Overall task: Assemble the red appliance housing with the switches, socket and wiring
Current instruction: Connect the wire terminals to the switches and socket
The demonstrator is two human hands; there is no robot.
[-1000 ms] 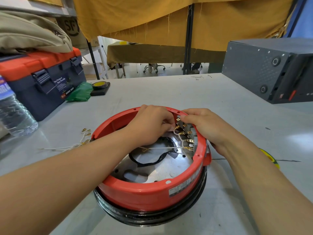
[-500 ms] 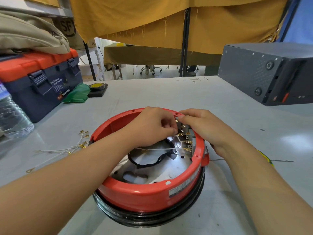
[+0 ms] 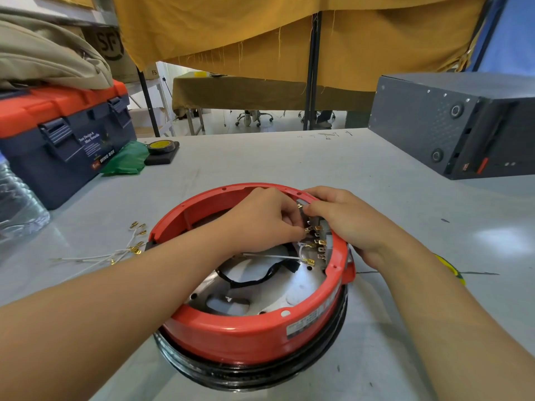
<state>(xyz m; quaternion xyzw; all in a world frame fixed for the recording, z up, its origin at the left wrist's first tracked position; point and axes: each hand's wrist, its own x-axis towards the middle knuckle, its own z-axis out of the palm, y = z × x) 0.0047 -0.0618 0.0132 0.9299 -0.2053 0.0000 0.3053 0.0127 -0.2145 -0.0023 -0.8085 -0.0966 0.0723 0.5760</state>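
Note:
The round red appliance housing [image 3: 246,337] lies open side up on the grey table, on a black ring. Inside its right wall sits a switch block with several brass terminals [image 3: 320,246]. My left hand [image 3: 260,218] reaches into the housing and pinches a brass connector on a white wire [image 3: 269,256] at those terminals. My right hand [image 3: 344,218] curls over the red rim beside it, fingertips on the top of the switch block. A black cable [image 3: 254,280] loops over the metal base plate.
Loose white wires with brass connectors [image 3: 127,250] lie left of the housing. A blue and orange toolbox [image 3: 66,140], a water bottle [image 3: 17,204], green cloth and a tape roll [image 3: 160,146] stand at the left. A dark grey metal case [image 3: 451,125] stands at the right.
Both hands stay at the switch terminals; my left hand's fingers have shifted slightly along them. The view has tilted a little.

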